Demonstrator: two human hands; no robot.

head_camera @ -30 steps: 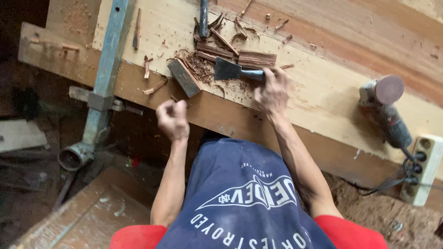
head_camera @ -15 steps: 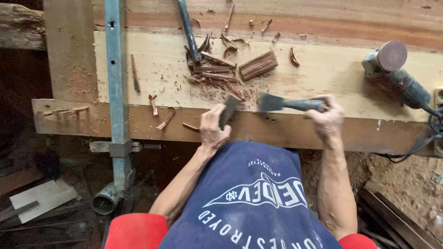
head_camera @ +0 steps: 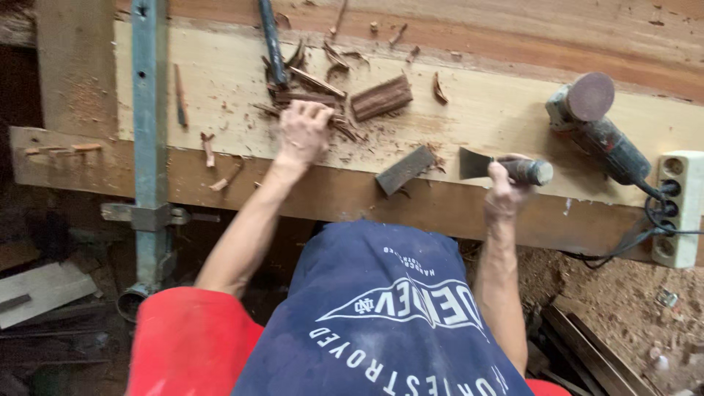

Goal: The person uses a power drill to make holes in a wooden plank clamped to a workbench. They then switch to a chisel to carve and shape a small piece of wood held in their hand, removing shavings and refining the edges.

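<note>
Nearest the camera, the right hand (head_camera: 506, 194) was closed in a firm grip around the handle of a wide chisel (head_camera: 506, 167), its flat blade lying on the pale plank (head_camera: 477, 110) and pointing left toward a loose dark wood block (head_camera: 405, 170) that sat at the plank's front edge. Just beyond, the left hand (head_camera: 302, 132) rested palm down with fingers curled loosely over a pile of reddish wood chips (head_camera: 315, 95); whether it gripped any of them could not be told. A larger chunk of bark-like wood (head_camera: 381, 97) lay just right of that pile. To the right, an angle grinder (head_camera: 598, 132) lay on the desk with its cord running to a white power strip (head_camera: 676, 209). A metal clamp bar (head_camera: 149, 110) crossed the plank at the left.

The blade's edge faced the side where the left hand worked, so a slip could likely drive it toward those fingers. The grinder's cord, if snagged, could probably drag the tool off the edge.
</note>
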